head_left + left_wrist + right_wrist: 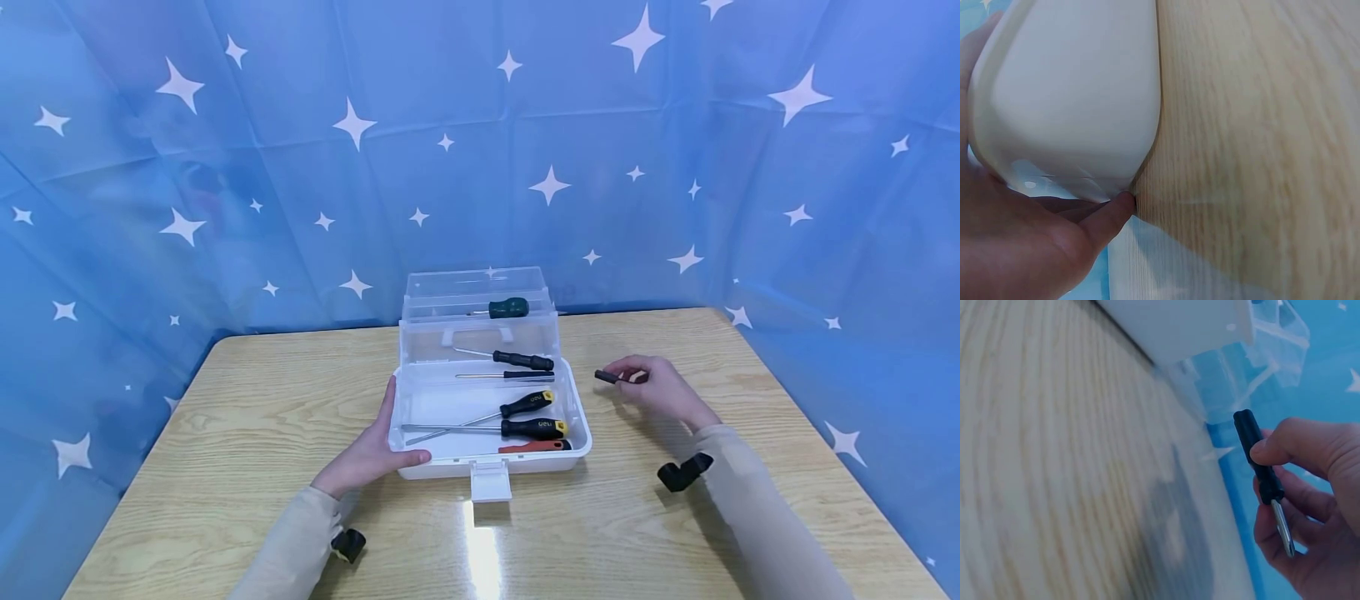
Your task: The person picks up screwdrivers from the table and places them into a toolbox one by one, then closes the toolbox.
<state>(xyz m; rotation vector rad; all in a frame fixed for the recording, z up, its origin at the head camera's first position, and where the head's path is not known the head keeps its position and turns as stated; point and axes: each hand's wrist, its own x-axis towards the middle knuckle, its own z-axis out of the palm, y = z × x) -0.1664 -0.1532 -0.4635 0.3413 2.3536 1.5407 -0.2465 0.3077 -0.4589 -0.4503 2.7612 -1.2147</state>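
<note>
My right hand [656, 385] pinches a small black-handled screwdriver [1260, 453] between thumb and fingers, to the right of the toolbox. Its short metal shaft points back toward the palm in the right wrist view. A white plastic toolbox [450, 471] stands with its clear lid [480, 337] raised. My left hand [372, 454] grips the box's near left corner, thumb at the front rim and fingers along the side. Inside lie two black-and-yellow screwdrivers [534, 428], a thin dark screwdriver [528, 374] and a red-orange handle [536, 446].
A green-handled screwdriver [508, 307] and a black-handled screwdriver [522, 361] appear toward the back, by the lid. The white latch [491, 482] hangs down in front. The wooden table [247, 433] ends at a blue star-printed curtain [450, 217].
</note>
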